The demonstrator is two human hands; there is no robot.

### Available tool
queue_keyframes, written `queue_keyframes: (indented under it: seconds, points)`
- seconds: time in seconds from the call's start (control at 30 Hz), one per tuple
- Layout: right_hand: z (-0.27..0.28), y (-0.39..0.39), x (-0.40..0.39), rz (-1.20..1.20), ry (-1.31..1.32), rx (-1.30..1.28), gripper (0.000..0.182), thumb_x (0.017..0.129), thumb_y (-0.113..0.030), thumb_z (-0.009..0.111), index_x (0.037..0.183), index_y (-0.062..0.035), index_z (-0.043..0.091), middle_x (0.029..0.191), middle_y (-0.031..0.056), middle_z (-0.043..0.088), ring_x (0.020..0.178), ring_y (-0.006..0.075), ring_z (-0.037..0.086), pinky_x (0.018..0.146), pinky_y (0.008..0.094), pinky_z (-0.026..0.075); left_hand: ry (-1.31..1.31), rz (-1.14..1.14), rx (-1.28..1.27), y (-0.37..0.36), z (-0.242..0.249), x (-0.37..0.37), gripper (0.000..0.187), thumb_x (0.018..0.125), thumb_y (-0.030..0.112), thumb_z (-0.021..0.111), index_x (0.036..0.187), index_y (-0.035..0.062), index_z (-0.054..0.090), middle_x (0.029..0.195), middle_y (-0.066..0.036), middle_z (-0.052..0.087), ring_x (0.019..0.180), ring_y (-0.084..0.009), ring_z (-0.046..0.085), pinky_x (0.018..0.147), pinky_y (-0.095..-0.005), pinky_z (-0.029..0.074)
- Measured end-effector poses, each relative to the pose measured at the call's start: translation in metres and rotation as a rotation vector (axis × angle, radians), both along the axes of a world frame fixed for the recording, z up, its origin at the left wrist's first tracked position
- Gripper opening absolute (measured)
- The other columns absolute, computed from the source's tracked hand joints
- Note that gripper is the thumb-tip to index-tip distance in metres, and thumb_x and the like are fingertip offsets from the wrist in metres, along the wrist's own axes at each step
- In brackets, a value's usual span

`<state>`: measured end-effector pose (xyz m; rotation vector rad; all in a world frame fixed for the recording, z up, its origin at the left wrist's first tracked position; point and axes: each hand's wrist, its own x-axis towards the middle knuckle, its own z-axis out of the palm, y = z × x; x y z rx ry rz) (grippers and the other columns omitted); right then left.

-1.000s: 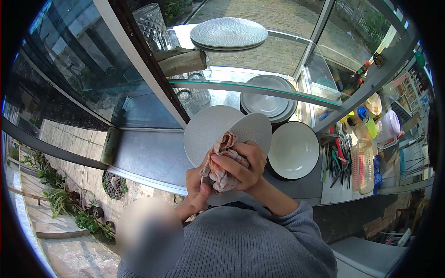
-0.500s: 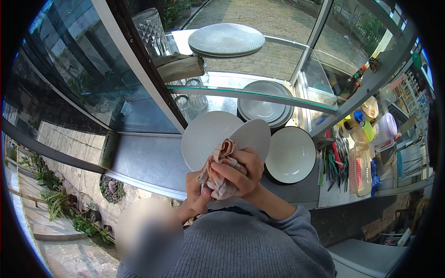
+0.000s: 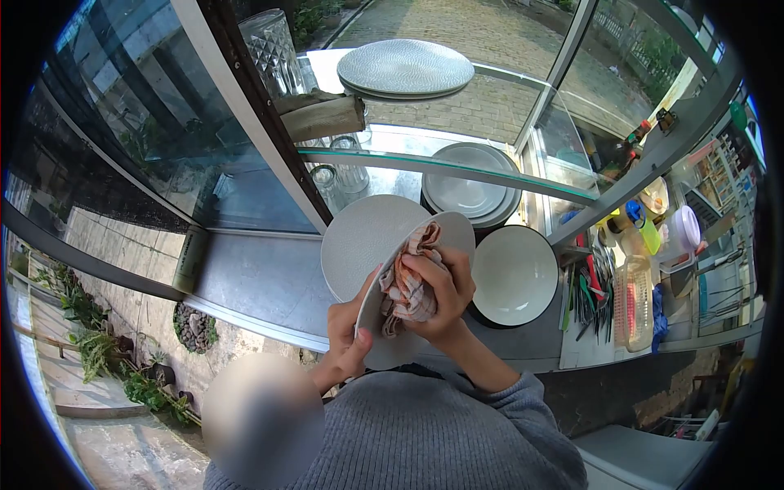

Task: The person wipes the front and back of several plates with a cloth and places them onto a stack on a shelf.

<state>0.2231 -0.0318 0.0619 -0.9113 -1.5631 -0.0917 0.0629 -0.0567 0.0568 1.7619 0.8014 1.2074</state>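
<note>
My left hand (image 3: 349,333) grips the near-left edge of a tilted pale plate (image 3: 454,222), thumb on one face and fingers on the other. A crumpled checked cloth (image 3: 410,287), orange-red and white, is bunched in my right hand (image 3: 447,298), which presses it on the plate's face. Behind the held plate, another pale textured plate (image 3: 367,237) lies on the counter. Just to the right sits a white bowl (image 3: 514,276) with a dark rim.
Stacked grey plates (image 3: 467,181) and upturned glasses (image 3: 351,173) stand behind the glass shelf edge (image 3: 457,170). More plates (image 3: 406,67) rest on the upper shelf. Cutlery (image 3: 594,286) and a plastic basket (image 3: 634,298) lie at the right. A metal post (image 3: 253,114) rises at the left.
My right hand has moved slightly right and up with the cloth across the plate. The plate has turned, so more of its face shows. My left hand keeps its hold.
</note>
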Motion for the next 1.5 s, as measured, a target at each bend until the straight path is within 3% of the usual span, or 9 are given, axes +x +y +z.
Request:
queue_keyframes:
  seconds: [0.13, 0.43, 0.73, 0.87, 0.93, 1.07, 1.2, 1.27, 1.5]
  points:
    - [-0.003, -0.002, -0.009, -0.010, 0.026, 0.016, 0.052, 0.061, -0.039, 0.076, 0.105, -0.0153, 0.065, 0.094, 0.0062, 0.057, 0.076, 0.0229, 0.060, 0.059, 0.0334, 0.048, -0.013, 0.000, -0.028, 0.002, 0.006, -0.002, 0.082, 0.089, 0.055, 0.036, 0.134, -0.0134, 0.034, 0.106, -0.024, 0.063, 0.093, -0.0269, 0.065, 0.081, -0.0300, 0.047]
    - [-0.013, -0.015, -0.015, 0.011, 0.010, -0.014, 0.050, 0.063, -0.044, 0.073, 0.105, -0.0164, 0.065, 0.091, 0.0046, 0.057, 0.074, 0.0215, 0.059, 0.060, 0.0336, 0.048, -0.045, 0.021, -0.008, 0.007, 0.002, -0.002, 0.079, 0.089, 0.052, 0.037, 0.132, -0.0145, 0.037, 0.106, -0.025, 0.063, 0.093, -0.0276, 0.065, 0.082, -0.0312, 0.048]
    - [-0.010, -0.007, -0.007, 0.037, -0.106, 0.015, 0.046, 0.062, -0.038, 0.072, 0.103, -0.0163, 0.066, 0.091, 0.0052, 0.057, 0.074, 0.0216, 0.059, 0.059, 0.0335, 0.047, -0.086, 0.067, -0.028, 0.008, 0.001, 0.002, 0.081, 0.089, 0.053, 0.037, 0.131, -0.0155, 0.037, 0.109, -0.026, 0.062, 0.096, -0.0296, 0.065, 0.083, -0.0310, 0.048]
    - [0.003, 0.015, 0.011, -0.023, -0.040, 0.023, 0.046, 0.061, -0.031, 0.074, 0.103, -0.0149, 0.066, 0.093, 0.0068, 0.057, 0.075, 0.0230, 0.059, 0.060, 0.0340, 0.048, -0.031, 0.021, -0.028, 0.004, 0.001, -0.002, 0.081, 0.089, 0.054, 0.037, 0.131, -0.0153, 0.037, 0.097, -0.024, 0.065, 0.085, -0.0275, 0.067, 0.076, -0.0301, 0.049]
    - [0.005, 0.023, 0.019, -0.086, 0.004, 0.015, 0.041, 0.065, -0.022, 0.073, 0.102, -0.0078, 0.063, 0.096, 0.0108, 0.055, 0.082, 0.0261, 0.058, 0.071, 0.0348, 0.048, -0.015, 0.010, -0.030, 0.004, 0.000, -0.002, 0.081, 0.089, 0.053, 0.037, 0.131, -0.0152, 0.038, 0.091, -0.023, 0.066, 0.081, -0.0265, 0.068, 0.073, -0.0298, 0.050]
    - [0.011, 0.026, 0.021, -0.115, 0.070, -0.004, 0.036, 0.068, -0.015, 0.068, 0.102, -0.0047, 0.062, 0.097, 0.0115, 0.055, 0.087, 0.0257, 0.057, 0.075, 0.0340, 0.047, -0.036, -0.027, -0.014, 0.003, -0.004, 0.002, 0.081, 0.089, 0.053, 0.037, 0.131, -0.0152, 0.038, 0.082, -0.020, 0.066, 0.074, -0.0251, 0.067, 0.069, -0.0296, 0.050]
    - [0.011, 0.016, 0.009, -0.094, 0.075, 0.030, 0.038, 0.069, -0.022, 0.071, 0.102, -0.0059, 0.063, 0.096, 0.0111, 0.054, 0.086, 0.0254, 0.057, 0.074, 0.0344, 0.048, -0.019, -0.023, 0.017, 0.005, -0.001, 0.004, 0.081, 0.088, 0.054, 0.038, 0.131, -0.0151, 0.037, 0.082, -0.019, 0.066, 0.074, -0.0251, 0.067, 0.069, -0.0295, 0.049]
    - [0.016, 0.003, -0.003, 0.016, 0.053, 0.009, 0.050, 0.061, -0.032, 0.077, 0.106, -0.0147, 0.064, 0.095, 0.0065, 0.057, 0.076, 0.0235, 0.059, 0.063, 0.0341, 0.048, -0.042, -0.028, 0.019, 0.008, -0.002, 0.005, 0.081, 0.088, 0.054, 0.038, 0.131, -0.0149, 0.038, 0.084, -0.019, 0.066, 0.074, -0.0249, 0.067, 0.070, -0.0292, 0.049]
    - [0.008, 0.013, 0.002, -0.055, -0.021, 0.095, 0.048, 0.062, -0.035, 0.076, 0.105, -0.0184, 0.065, 0.093, 0.0047, 0.057, 0.071, 0.0199, 0.058, 0.059, 0.0317, 0.046, -0.023, -0.003, -0.027, 0.004, 0.005, 0.003, 0.081, 0.088, 0.054, 0.037, 0.132, -0.0144, 0.037, 0.093, -0.021, 0.066, 0.079, -0.0245, 0.067, 0.072, -0.0284, 0.049]
